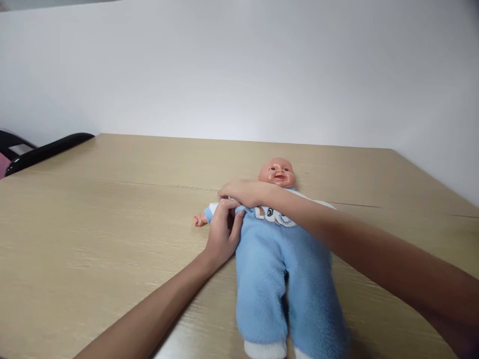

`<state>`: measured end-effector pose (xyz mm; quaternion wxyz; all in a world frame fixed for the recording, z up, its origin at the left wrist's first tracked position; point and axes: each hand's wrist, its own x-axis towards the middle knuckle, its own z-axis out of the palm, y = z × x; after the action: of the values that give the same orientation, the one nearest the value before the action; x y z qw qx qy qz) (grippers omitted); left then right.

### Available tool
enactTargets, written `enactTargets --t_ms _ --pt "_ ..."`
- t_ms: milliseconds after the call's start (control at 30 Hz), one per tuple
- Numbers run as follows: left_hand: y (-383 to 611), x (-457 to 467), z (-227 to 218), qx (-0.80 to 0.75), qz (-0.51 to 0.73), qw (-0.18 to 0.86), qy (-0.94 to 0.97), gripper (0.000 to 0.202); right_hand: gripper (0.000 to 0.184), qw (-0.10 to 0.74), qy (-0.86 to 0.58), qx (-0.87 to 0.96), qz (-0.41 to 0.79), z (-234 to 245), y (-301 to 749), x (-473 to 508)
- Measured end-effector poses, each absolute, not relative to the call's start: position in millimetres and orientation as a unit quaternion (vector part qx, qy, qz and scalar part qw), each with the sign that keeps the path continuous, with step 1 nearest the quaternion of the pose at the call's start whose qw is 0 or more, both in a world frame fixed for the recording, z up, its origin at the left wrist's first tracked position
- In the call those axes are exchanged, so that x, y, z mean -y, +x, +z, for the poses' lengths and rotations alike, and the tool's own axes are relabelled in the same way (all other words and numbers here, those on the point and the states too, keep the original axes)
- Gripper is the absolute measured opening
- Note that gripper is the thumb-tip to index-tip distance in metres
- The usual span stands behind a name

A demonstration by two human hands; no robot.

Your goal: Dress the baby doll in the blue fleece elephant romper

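A baby doll (277,173) in light-blue fleece overalls (261,259) lies face up on the table, head away from me. At the doll's side, my left hand (223,232) pinches the upper edge of the overalls between thumb and fingers. My right hand (243,192) reaches across the doll's chest from the right, its fingers bent down just above my left fingers. What those right fingertips hold is hidden. Beside my left hand, the doll's small arm (207,215) sticks out in a white sleeve with a blue cuff. An animal-face patch (275,215) on the chest is partly covered by my right forearm.
The light wooden table (112,239) has a seam running across it and meets a white wall (239,70) at the back. A black chair (48,152) stands against the table's left edge.
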<state>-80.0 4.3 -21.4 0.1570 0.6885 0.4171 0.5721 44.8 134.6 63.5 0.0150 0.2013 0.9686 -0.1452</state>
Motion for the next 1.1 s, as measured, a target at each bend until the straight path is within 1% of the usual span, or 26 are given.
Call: enactTargets --t_ms 67,167,233,300,367,400,467,500,567,633,700,800,867,967,1000,1100 --pt "-80.5 -3.4 -22.0 -0.418 0.571 0.163 0.687 0.006 0.026 0.005 0.195 -0.973 -0.124 60.2 43.1 -132.5" --pt "-82.3 -2.6 -24.0 -0.423 0.566 0.148 0.692 0.011 0.026 -0.023 0.212 -0.972 -0.096 62.3 47.5 -128.3" --pt "-83.8 -2.4 -25.6 -0.426 0.564 0.136 0.694 0.012 0.026 -0.08 0.239 -0.962 -0.103 66.3 55.4 -127.1" --pt "-85.3 -2.4 -26.7 -0.42 0.57 0.114 0.697 0.011 0.026 -0.17 0.271 -0.935 -0.15 69.1 66.5 -127.8" --pt "-86.4 -1.9 -27.5 -0.404 0.575 0.075 0.708 0.012 0.027 -0.248 0.292 -0.89 -0.249 69.0 78.9 -130.2" --pt "-86.9 -1.5 -27.8 -0.397 0.578 0.052 0.712 0.014 0.029 -0.268 0.296 -0.863 -0.309 67.7 84.7 -131.8" --pt "-87.6 -0.5 -29.0 -0.384 0.586 0.012 0.713 0.019 0.032 -0.284 0.299 -0.809 -0.419 63.7 94.0 -134.5" --pt "-87.9 -0.2 -29.8 -0.376 0.595 -0.002 0.711 0.02 0.034 -0.287 0.3 -0.788 -0.455 61.4 97.1 -135.2" --pt "-88.1 -0.1 -32.0 -0.347 0.618 -0.013 0.706 0.023 0.037 -0.28 0.296 -0.782 -0.471 57.3 100.0 -135.1" --pt "-87.9 -0.8 -34.4 -0.311 0.634 -0.008 0.708 0.024 0.045 -0.268 0.289 -0.805 -0.443 54.6 99.6 -133.1" --pt "-86.8 -2.1 -36.4 -0.296 0.645 0.025 0.704 0.019 0.05 -0.259 0.287 -0.825 -0.411 53.3 97.9 -130.0" --pt "-83.5 -4.2 -36.5 -0.343 0.674 0.153 0.636 0.013 0.047 -0.262 0.298 -0.837 -0.376 54.4 96.5 -123.0" --pt "-80.8 -5.4 -33.9 -0.394 0.677 0.26 0.565 0.017 0.041 -0.262 0.304 -0.849 -0.343 58.2 97.8 -114.9" --pt "-77.5 -7.0 -28.2 -0.435 0.656 0.368 0.495 0.026 0.026 -0.257 0.353 -0.855 -0.278 67.7 103.6 -97.0" --pt "-76.7 -7.5 -26.6 -0.436 0.651 0.394 0.481 0.028 0.025 -0.251 0.382 -0.851 -0.26 71.1 106.3 -90.2" --pt "-74.5 -9.6 -24.4 -0.421 0.638 0.47 0.441 0.036 0.037 -0.207 0.442 -0.84 -0.237 79.0 114.9 -70.4"
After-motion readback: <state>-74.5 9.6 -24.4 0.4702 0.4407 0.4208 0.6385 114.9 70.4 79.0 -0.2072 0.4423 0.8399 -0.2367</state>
